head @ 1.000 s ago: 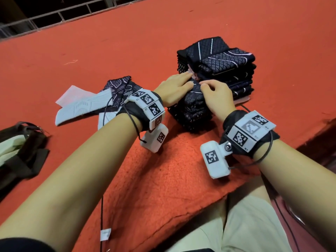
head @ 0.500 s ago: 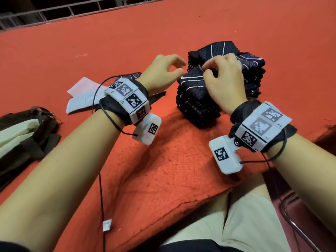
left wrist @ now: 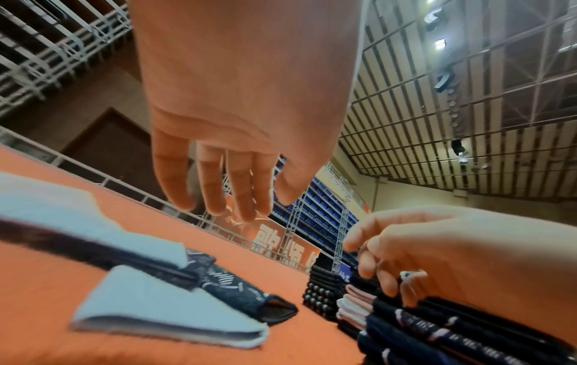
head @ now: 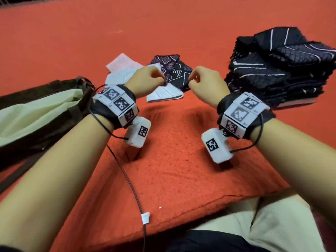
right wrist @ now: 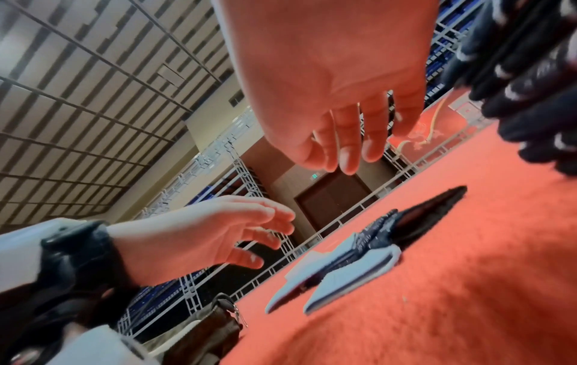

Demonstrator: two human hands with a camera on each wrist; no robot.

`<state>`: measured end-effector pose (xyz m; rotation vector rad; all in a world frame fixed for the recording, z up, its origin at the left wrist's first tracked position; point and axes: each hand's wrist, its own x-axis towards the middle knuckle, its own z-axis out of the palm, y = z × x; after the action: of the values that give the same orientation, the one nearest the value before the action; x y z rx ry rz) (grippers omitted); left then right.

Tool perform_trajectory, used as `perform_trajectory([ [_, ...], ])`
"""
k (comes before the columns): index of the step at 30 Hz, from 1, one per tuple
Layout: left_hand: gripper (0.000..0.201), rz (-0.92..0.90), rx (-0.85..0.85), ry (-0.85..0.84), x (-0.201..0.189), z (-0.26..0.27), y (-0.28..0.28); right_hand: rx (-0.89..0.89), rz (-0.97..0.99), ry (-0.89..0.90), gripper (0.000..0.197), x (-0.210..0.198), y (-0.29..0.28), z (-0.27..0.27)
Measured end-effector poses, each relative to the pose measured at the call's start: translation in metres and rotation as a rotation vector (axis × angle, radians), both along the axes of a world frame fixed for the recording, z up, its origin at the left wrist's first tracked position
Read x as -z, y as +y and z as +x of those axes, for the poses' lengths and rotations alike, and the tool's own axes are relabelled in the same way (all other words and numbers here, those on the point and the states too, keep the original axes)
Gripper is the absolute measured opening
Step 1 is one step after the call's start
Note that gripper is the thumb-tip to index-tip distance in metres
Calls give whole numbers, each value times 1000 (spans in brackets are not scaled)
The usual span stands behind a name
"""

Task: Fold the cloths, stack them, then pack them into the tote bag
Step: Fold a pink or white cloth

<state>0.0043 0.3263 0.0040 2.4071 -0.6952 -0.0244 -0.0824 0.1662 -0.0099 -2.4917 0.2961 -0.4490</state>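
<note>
A tall stack of folded dark cloths (head: 276, 70) with white lines stands at the right on the red carpet. Several loose cloths lie in the middle: a dark patterned one (head: 179, 71) over white ones (head: 163, 93). My left hand (head: 147, 80) and right hand (head: 205, 80) hover side by side just above this pile, fingers loosely curled, holding nothing. The left wrist view shows the left fingers (left wrist: 224, 177) hanging free above the loose cloths (left wrist: 162, 311). The right wrist view shows the right fingers (right wrist: 343, 138) empty too. The tote bag (head: 36, 110), cream with dark straps, lies at the left.
The red carpet (head: 172, 170) ends at a front edge near my lap. A thin cable (head: 127, 179) runs from my left wrist down across it. A white railing (right wrist: 359, 217) borders the far edge. The stack (right wrist: 530, 86) sits close to my right hand.
Both hands have left the stack of folded cloths and moved left, now hovering over the loose cloths. The folded cloth they handled stays on the stack.
</note>
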Motion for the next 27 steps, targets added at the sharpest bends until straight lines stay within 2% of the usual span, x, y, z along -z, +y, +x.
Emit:
perform_trajectory([
  [4,10,102,-121,214,23,17,15,-1,63,179,13,20,8,29],
  [7,21,100,-251,343,41,32,20,31,156,267,20,33,9,45],
  [9,18,81,-312,421,47,38,22,50,194,321,25,41,7,54],
  [13,25,111,-311,525,47,45,21,85,278,368,23,47,7,68],
  [17,33,152,-310,544,41,50,17,90,335,389,23,46,8,78],
  [23,36,318,-317,409,36,51,14,102,308,480,26,40,10,80],
  [27,27,285,-257,494,33,46,22,29,228,506,28,31,18,68],
])
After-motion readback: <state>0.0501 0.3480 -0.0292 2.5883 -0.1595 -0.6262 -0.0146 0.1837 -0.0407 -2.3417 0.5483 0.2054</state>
